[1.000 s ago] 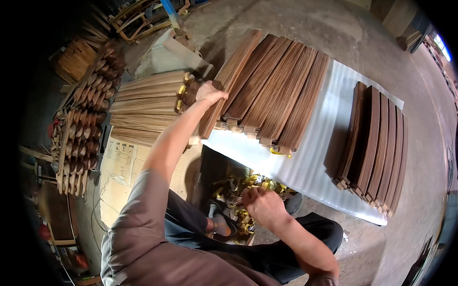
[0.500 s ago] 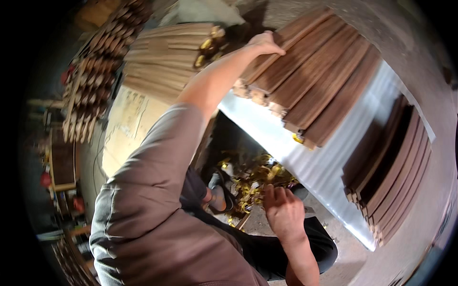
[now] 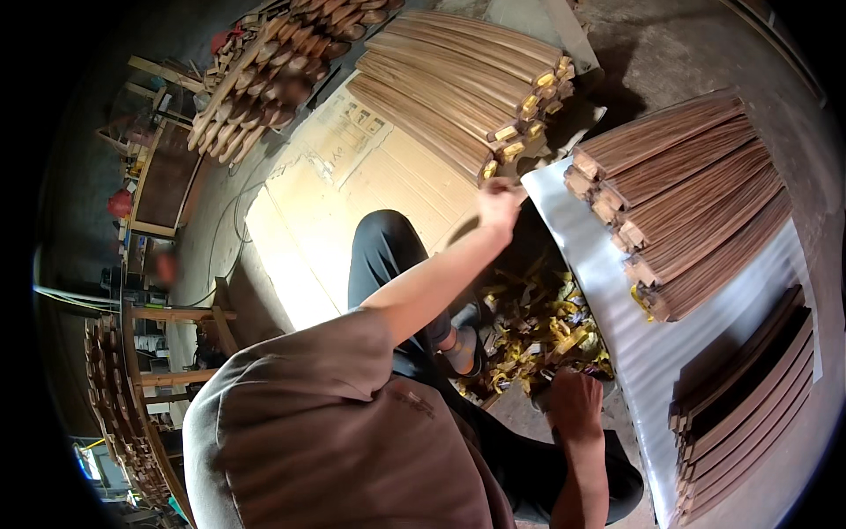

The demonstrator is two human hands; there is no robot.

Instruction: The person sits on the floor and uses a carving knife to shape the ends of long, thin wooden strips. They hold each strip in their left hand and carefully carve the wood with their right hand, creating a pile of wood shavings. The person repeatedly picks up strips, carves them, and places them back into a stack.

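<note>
My left hand (image 3: 499,206) is above the gap between the cardboard and the white sheet. It is close to the near end of a stack of pale brown wooden slats (image 3: 449,97), many with yellow tape at their ends. Motion blurs its fingers, so their grip cannot be made out. My right hand (image 3: 575,407) is closed in a fist over the floor; whatever it may hold is hidden. To the right, a stack of darker brown wooden slats (image 3: 687,189) lies on the sheet, with yellow tape on one near end.
Crumpled yellow tape scraps (image 3: 538,335) are heaped on the floor between my hands. Flat cardboard (image 3: 308,229) lies under the left slats. The white foam sheet (image 3: 626,344) also carries dark curved slats (image 3: 749,414). Shaped wooden pieces (image 3: 273,70) are piled at far left.
My left hand has left the right-hand slat stack and moved back toward the left stack's ends. The view has swung left. My right hand stays closed low over the floor.
</note>
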